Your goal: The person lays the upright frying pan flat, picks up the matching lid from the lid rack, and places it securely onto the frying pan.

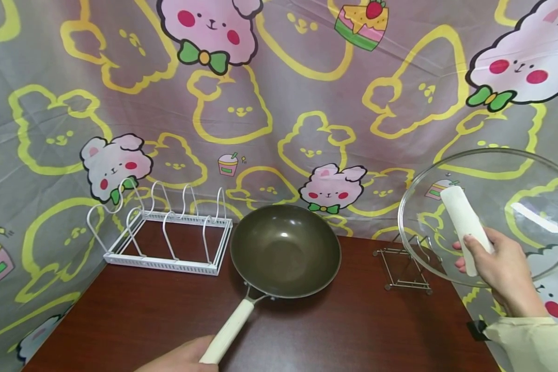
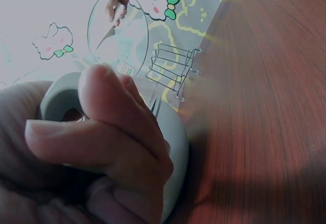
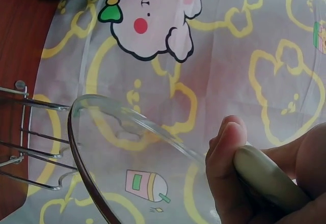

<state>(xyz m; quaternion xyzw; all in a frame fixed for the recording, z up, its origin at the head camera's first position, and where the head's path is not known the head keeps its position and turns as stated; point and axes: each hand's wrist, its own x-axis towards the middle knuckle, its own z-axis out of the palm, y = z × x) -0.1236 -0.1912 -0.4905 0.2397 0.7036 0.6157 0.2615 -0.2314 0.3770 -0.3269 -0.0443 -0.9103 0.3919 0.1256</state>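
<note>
Dark round metal wok (image 1: 285, 253) gripped by curled left hand (image 1: 184, 355), round clear-glass lid (image 1: 521, 206) by curled right hand (image 1: 504, 261). Lid handling likely in hand; steadiness needed next.

Glossy, glassy lid (image 1: 504, 199); smooth, shiny wok (image 1: 285, 253); glossy wood-grain table (image 1: 335, 330).

A pale handle (image 2: 58, 98) is gripped by the left hand (image 2: 114, 145); the pan (image 2: 177, 152) is partly hidden behind it. Beyond, near a wire rack (image 2: 172, 66), a clear lid (image 2: 127, 43) is held by the right hand (image 2: 119, 2) before patterned cloth (image 2: 25, 35).
</note>
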